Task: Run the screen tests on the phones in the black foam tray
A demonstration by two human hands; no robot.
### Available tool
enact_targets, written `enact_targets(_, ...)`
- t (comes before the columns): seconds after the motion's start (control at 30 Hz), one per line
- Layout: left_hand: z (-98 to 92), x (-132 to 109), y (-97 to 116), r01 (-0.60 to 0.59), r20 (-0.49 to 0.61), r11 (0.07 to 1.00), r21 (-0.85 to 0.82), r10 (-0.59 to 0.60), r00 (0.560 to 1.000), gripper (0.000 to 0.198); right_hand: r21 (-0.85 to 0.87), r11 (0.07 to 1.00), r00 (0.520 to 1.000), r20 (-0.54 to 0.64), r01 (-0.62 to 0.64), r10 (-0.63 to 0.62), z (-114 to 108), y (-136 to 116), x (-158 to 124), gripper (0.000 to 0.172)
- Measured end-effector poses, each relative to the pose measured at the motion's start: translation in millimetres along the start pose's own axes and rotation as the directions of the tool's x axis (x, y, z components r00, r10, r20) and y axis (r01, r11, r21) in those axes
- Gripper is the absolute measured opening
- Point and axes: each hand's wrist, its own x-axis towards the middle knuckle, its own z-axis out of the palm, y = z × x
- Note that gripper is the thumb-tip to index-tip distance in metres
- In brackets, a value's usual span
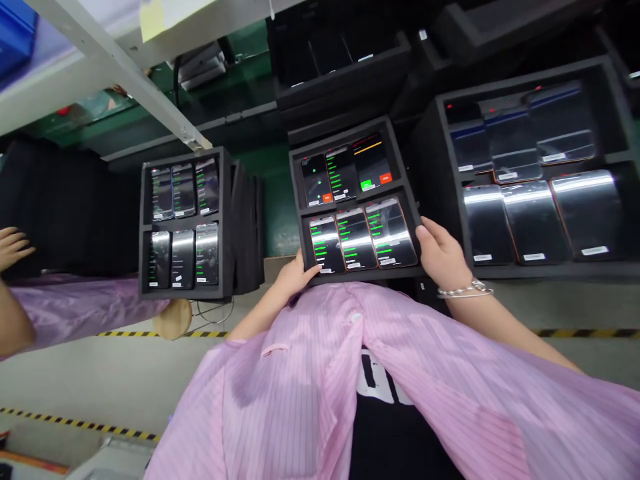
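Note:
A black foam tray [401, 170] is in front of my body, tilted a little, with two rows of smartphones [387, 227] in it. My left hand [294, 275] grips the tray's lower left corner, one digit lying over the front rim by a phone. On the opposite side, my right hand [443, 257] is closed round the lower right edge; the fingers beneath are hidden. Lit screens show green lines of text. One upper phone [371, 163] shows an orange bar with a green and a red button.
Left stands a stack of black trays, phones in the top tray [226, 227]. At right is a larger phone tray [453, 175]. Another tray [340, 87] lies behind. A metal post [130, 73] slants overhead. A co-worker's hand [13, 248] and a round stool [173, 319] are at left.

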Motion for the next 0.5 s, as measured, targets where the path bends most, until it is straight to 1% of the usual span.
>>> enact_targets(0.07,-3.9,0.0,1.5,0.039,0.075,0.991,0.131,-0.049,0.996,0.094,-0.035,0.999,0.999,0.044,-0.010,0.012,-5.0,-3.1,0.2,0.088)
enact_targets(0.13,-6.3,-0.8,3.0,0.047,0.104,0.981,0.186,-0.067,0.992,0.097,-0.050,0.998,0.998,0.062,-0.024,0.027,-6.2,-3.2,0.1,0.088)
enact_targets(0.3,-8.1,-4.1,6.7,0.021,0.114,0.986,0.163,-0.040,0.993,0.093,-0.080,0.996,0.997,0.068,-0.039,0.044,-2.0,7.5,-0.4,0.083)
enact_targets(0.37,-8.0,-4.3,7.8,0.025,0.117,0.988,0.153,-0.043,0.992,0.091,-0.076,0.997,0.996,0.080,-0.034,0.040,-3.0,7.6,-2.4,0.082)
enact_targets(0.43,-7.4,-3.7,7.4,0.032,0.119,0.990,0.139,-0.048,0.992,0.090,-0.071,0.997,0.995,0.094,-0.016,0.023,-6.5,0.4,-7.6,0.081)
enact_targets(0.5,-6.2,-2.7,5.2,0.030,0.117,0.993,0.115,-0.044,0.992,0.088,-0.067,0.997,0.994,0.106,0.035,-0.028,-11.9,-13.6,-15.9,0.082)
